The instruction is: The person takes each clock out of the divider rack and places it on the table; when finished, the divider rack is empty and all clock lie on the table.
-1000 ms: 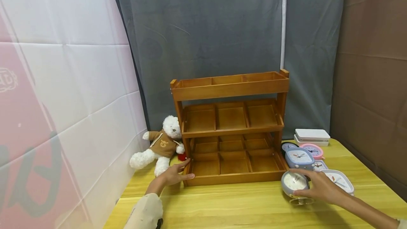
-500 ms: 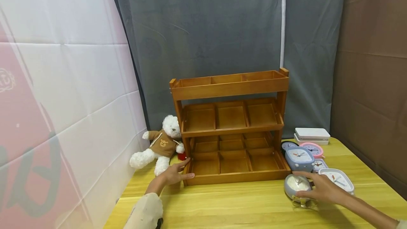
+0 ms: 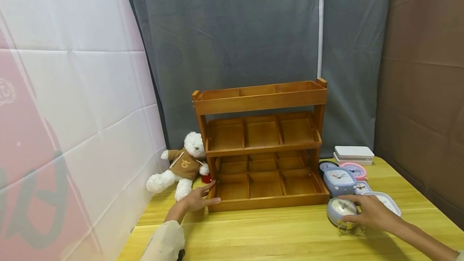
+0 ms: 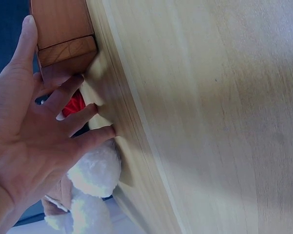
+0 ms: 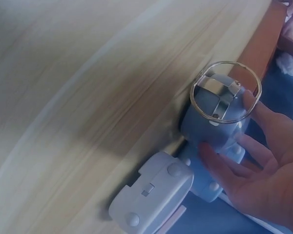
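Observation:
My right hand [image 3: 373, 211] holds a round grey alarm clock [image 5: 206, 127] by its sides, thumb and fingers around the body. The clock stands just off the right front corner of a brown wooden shelf rack [image 3: 266, 203], dial tipped upward. A thin wire loop [image 5: 226, 118] sticks out from it toward the table's front in the head view. At the rack's other front corner, my left hand [image 3: 195, 199] rests with fingers spread, thumb along the front board and index finger against the side. The left wrist view shows the remaining fingers [image 4: 83, 118] stretched beside the wood.
Behind the held clock stand a blue square clock [image 3: 340, 188], a pink round clock [image 3: 353, 169], a white clock [image 5: 151, 192] and others. White boxes [image 3: 353, 154] lie at the back right. A white teddy bear [image 3: 185, 164] leans at the rack's left side.
My right hand has moved a little to the right with the grey alarm clock, away from the rack's corner. My left hand has stayed at the rack.

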The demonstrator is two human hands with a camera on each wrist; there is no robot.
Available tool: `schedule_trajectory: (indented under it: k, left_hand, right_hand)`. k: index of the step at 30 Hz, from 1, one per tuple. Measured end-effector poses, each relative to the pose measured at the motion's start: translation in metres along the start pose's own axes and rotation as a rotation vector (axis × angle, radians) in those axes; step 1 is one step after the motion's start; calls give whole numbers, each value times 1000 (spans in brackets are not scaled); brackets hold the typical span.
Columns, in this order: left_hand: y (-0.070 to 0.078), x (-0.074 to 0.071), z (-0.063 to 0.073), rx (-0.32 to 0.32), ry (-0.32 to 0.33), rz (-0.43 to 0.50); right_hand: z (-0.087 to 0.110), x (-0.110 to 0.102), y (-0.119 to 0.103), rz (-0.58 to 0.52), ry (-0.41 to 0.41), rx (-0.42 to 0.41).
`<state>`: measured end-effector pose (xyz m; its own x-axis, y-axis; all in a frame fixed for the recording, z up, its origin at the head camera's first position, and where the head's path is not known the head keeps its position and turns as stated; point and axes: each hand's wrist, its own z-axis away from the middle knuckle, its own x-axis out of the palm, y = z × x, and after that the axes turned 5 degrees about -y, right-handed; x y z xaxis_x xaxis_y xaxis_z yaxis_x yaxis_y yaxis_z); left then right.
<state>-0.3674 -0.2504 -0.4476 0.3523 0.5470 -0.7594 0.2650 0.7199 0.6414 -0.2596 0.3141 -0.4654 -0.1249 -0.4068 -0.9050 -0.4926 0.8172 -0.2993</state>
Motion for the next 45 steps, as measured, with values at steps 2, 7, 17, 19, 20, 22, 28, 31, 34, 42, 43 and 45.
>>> schedule_trajectory:
  k: [2, 7, 17, 19, 20, 22, 28, 31, 34, 42, 43, 45]
  left_hand:
    - [0, 1, 1, 1, -2, -2]
    - [0, 2, 2, 5, -4, 0]
    - [-1, 2, 1, 15, 4, -3]
    - [-2, 2, 1, 18, 4, -2]
    - [-2, 2, 1, 19, 3, -1]
    - [-2, 2, 0, 19, 3, -2]
    - [0, 1, 0, 22, 0, -6]
    - [-1, 1, 0, 18, 1, -10]
    - [-1, 1, 0, 16, 1, -23]
    - [-2, 0, 0, 15, -6, -3]
    - [-3, 0, -1, 14, -6, -3]
    - [-3, 0, -1, 15, -8, -5]
  right_hand:
    - [1, 0, 0, 8, 5, 5]
    - [2, -3, 0, 7, 15, 33]
    - [4, -11, 1, 17, 9, 134]
    - [5, -11, 2, 23, 24, 124]
    - [5, -11, 3, 26, 34, 122]
    - [5, -10, 5, 30, 49, 119]
    - [6, -12, 8, 33, 66, 100]
    - [7, -12, 8, 33, 71, 97]
    - [7, -13, 7, 27, 67, 100]
    - [6, -14, 7, 14, 52, 106]
    - [6, -14, 7, 12, 49, 107]
    - [6, -14, 7, 11, 43, 112]
